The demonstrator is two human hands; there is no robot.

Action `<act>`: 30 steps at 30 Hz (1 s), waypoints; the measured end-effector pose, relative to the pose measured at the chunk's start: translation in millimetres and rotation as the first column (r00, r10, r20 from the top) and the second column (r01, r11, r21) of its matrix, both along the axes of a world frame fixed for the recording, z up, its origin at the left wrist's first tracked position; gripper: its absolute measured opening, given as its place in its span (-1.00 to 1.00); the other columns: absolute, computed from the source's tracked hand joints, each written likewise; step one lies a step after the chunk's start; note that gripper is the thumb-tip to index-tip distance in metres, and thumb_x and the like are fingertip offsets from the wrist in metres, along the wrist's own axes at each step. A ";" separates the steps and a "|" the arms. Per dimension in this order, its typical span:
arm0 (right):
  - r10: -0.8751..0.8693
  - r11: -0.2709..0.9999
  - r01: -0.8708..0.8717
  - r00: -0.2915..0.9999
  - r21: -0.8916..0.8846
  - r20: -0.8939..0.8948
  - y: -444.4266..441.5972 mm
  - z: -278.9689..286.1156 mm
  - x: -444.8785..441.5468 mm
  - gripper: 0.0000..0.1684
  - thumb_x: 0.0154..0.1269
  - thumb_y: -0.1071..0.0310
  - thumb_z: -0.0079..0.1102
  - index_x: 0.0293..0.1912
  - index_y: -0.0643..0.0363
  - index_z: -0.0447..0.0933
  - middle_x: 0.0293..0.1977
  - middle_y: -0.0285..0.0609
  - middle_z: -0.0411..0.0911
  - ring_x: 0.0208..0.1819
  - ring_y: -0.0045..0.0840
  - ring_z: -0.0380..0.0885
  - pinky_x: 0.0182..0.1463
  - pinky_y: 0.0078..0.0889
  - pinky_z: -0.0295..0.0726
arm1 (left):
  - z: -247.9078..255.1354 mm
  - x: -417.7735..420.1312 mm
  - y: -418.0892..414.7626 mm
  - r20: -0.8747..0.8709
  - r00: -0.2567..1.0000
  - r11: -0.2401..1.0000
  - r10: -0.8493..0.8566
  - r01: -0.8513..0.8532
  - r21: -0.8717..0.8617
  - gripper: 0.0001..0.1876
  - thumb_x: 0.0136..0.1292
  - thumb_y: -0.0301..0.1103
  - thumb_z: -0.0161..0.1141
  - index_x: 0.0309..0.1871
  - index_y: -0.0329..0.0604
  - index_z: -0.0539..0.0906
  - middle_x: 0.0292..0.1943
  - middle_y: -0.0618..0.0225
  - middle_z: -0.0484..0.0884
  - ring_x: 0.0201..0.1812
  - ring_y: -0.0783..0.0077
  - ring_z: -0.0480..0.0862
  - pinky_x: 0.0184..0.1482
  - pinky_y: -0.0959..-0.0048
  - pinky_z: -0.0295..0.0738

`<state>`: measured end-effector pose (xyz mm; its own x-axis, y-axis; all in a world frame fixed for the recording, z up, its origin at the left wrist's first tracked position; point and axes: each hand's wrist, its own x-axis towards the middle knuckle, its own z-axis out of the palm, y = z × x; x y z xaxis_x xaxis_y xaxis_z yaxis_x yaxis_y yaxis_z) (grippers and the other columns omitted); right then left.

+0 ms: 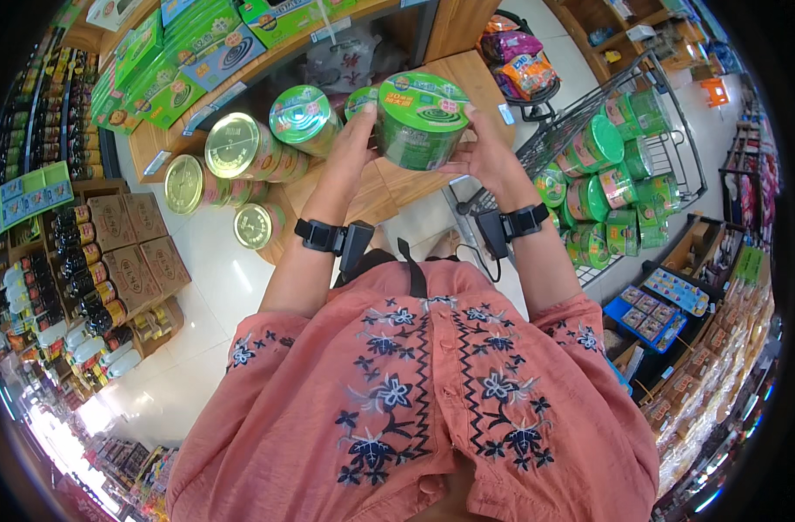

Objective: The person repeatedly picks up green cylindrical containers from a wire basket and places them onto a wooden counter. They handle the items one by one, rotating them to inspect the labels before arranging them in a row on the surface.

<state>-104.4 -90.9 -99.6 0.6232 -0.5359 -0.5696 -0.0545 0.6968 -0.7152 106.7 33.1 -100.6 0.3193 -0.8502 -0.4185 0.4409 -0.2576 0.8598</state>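
Note:
Between my two hands is a green-lidded tub of mosquito coils (420, 121), its lid facing up towards me. My left hand (352, 143) grips its left side, the thumb near the lid's rim. On the opposite side, my right hand (485, 143) holds it with the fingers partly under the edge. Another green-lidded tub (301, 114) stands just left of my left hand, and one more green tub (360, 102) is partly hidden behind it. Stacked tins with gold-coloured lids (233, 145) stand further left on the wooden shelf (365, 189).
A wire shopping cart (688, 189) at the right holds several green-lidded tubs (600, 140). Green boxes of mosquito coils (195, 55) fill the upper shelf. Bagged goods (528, 75) sit in a black basket beyond the shelf. Cardboard cartons (130, 261) and dark bottles (87, 274) stand at the left.

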 end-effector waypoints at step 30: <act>0.001 0.997 0.002 0.999 0.078 -0.033 30.5 -34.4 29.5 -0.17 0.44 -0.20 0.10 0.46 0.11 0.24 0.16 0.26 0.50 0.12 -0.06 0.64 0.09 -0.10 0.73 | -33.5 24.9 33.5 -0.082 0.996 0.998 0.047 -0.042 0.055 -0.34 0.54 0.19 0.07 0.43 -0.15 0.44 0.28 0.20 0.54 0.25 0.25 0.56 0.26 0.24 0.51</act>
